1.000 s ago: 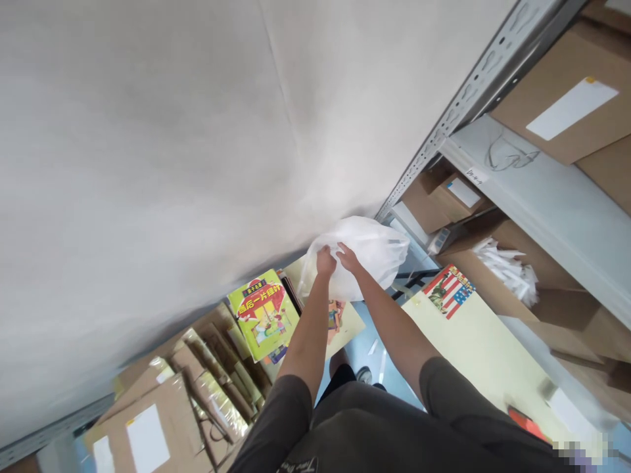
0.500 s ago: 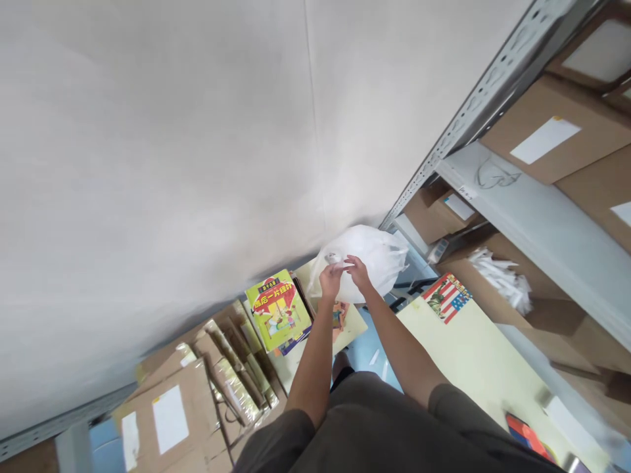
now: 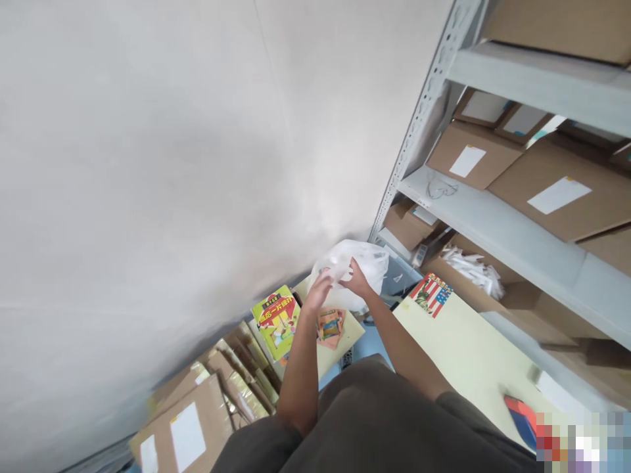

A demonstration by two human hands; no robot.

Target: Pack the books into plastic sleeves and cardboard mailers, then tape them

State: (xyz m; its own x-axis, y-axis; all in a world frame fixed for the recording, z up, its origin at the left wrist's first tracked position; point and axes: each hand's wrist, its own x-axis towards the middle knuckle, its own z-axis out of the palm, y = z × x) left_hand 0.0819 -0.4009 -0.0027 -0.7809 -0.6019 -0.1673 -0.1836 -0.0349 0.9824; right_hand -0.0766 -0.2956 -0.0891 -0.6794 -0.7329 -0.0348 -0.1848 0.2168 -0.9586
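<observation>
A crumpled white plastic bag (image 3: 362,264) hangs in front of me, near the foot of the wall. My left hand (image 3: 318,292) is at its lower left edge, blurred, fingers curled on the plastic. My right hand (image 3: 357,281) pinches the bag near its top. Under the hands lies a small colourful book (image 3: 329,326) on a pale yellow surface (image 3: 345,334). A green and yellow picture book (image 3: 276,320) lies to the left of it.
A grey metal shelf rack (image 3: 497,223) with brown cartons (image 3: 557,190) fills the right. A pale yellow tabletop (image 3: 468,355) carries a flag-patterned card (image 3: 431,294). Cartons (image 3: 187,427) and wrapped packs (image 3: 236,387) are stacked at the lower left. A white wall (image 3: 172,164) is ahead.
The view tilted up and left, showing more shelves. Both hands stayed on the white bag, which now looks smaller and more gathered; the left hand slid slightly lower.
</observation>
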